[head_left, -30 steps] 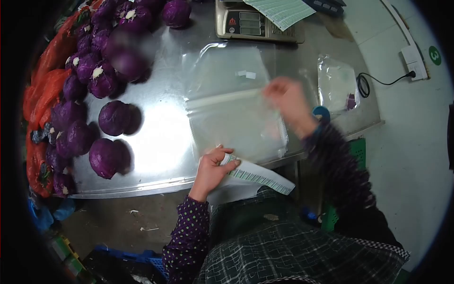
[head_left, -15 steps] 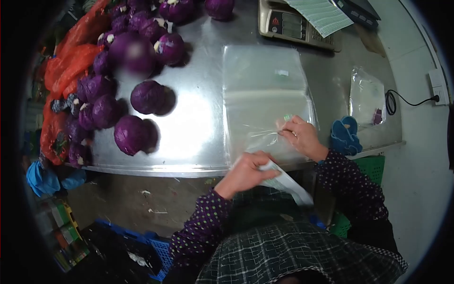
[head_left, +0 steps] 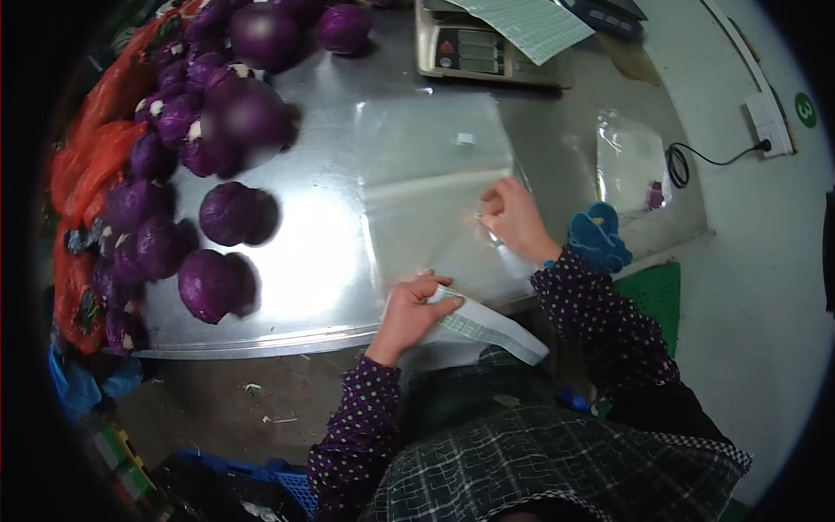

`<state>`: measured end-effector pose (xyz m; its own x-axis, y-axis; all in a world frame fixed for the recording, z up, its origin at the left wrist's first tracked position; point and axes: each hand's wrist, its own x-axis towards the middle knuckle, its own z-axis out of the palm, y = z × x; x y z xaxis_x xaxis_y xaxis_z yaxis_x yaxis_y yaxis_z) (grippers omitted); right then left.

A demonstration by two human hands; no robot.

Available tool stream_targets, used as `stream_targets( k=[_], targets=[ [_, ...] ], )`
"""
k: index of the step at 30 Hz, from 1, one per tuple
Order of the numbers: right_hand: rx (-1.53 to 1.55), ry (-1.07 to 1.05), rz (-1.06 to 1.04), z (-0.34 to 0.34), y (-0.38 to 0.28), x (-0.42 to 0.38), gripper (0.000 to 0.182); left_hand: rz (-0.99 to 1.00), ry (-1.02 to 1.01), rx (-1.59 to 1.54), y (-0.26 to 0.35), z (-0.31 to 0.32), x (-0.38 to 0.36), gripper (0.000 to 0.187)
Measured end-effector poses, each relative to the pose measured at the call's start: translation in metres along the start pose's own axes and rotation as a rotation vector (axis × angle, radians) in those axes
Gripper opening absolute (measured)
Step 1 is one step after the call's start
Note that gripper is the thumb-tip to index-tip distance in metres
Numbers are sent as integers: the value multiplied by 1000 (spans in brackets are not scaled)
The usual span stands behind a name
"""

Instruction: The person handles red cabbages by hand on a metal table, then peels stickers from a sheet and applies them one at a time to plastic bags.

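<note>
My left hand (head_left: 410, 315) is closed on a strip of white and green labels (head_left: 487, 329), which trails down to the right over my apron. Beneath both hands, a stack of clear plastic bags (head_left: 417, 143) lies flat near the table's front edge. My right hand (head_left: 517, 222) has its fingers curled together, fingertips right at the top bag's surface, where a small whitish-green bit shows. I cannot tell what the right fingers pinch. Higher up on the bags is a small white label (head_left: 465, 138).
Purple cabbages (head_left: 228, 213) and red mesh sacks (head_left: 91, 170) crowd the table's left side. A weighing scale (head_left: 478, 52) with a label sheet (head_left: 531, 30) on it stands at the back. At right lie a blue cloth item (head_left: 598, 239), another plastic bag (head_left: 628, 161) and a power cord (head_left: 718, 163).
The whole view has shifted, so the table appears further left. My left hand has turned the label strip so its green printed face shows. The right hand stays over the same bag area.
</note>
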<state>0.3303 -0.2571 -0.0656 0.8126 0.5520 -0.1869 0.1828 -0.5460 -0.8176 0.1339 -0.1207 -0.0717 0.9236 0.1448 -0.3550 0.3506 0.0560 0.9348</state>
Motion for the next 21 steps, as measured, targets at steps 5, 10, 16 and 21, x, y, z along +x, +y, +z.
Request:
stream_targets(
  k=[5, 10, 16, 21],
  targets=[
    [-415, 74, -385, -23, 41, 25, 45, 85, 56, 284, -8, 4, 2, 28],
    [-505, -195, -453, -11, -5, -16, 44, 234, 93, 228, -18, 2, 10, 33],
    [-357, -289, -434, -1, 10, -26, 16, 386, 46, 131, 0, 8, -13, 26],
    [-287, -370, -327, -11, -7, -24, 15, 225, -125, -3, 18, 15, -9, 41]
  ],
)
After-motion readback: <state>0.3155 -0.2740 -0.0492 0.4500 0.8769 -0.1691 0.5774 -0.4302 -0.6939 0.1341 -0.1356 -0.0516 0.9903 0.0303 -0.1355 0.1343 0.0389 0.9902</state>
